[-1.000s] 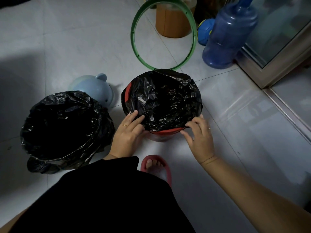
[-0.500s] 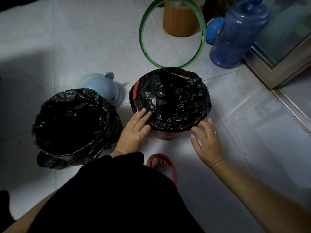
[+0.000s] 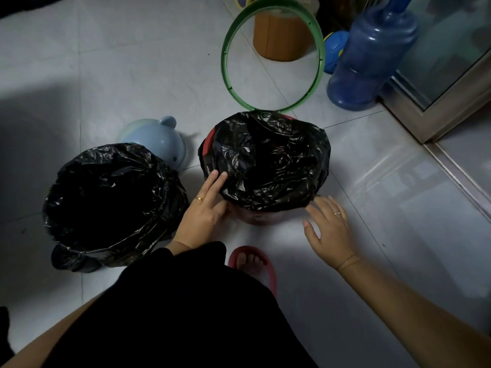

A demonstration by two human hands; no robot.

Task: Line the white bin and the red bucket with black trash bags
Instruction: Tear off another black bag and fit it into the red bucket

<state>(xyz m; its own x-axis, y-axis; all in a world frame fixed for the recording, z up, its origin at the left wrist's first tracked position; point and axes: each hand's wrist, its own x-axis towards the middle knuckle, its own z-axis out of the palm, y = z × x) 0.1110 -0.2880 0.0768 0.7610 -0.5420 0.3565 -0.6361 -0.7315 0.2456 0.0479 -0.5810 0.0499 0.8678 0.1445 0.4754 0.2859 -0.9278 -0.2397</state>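
Bin bag (image 3: 114, 200): far left, we see it upright, mouth open.
Left hand (image 3: 202, 216): our straight fingers, held together, press the bucket bag (image 3: 265, 160).
Bucket (image 3: 209, 136): between our hands, rim bagged.
Right hand (image 3: 329, 227): fingers spread, holding nothing.

A home, likely a utility corner: pale tiled floor (image 3: 132, 75), a sliding glass door's metal frame (image 3: 435, 112) at right, a large blue water jug (image 3: 372, 57) in the upper right, a slippered foot (image 3: 255, 264) bottom centre.

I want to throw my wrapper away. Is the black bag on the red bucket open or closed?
Open. The black bag is spread over the rim of the red bucket, mouth facing up.
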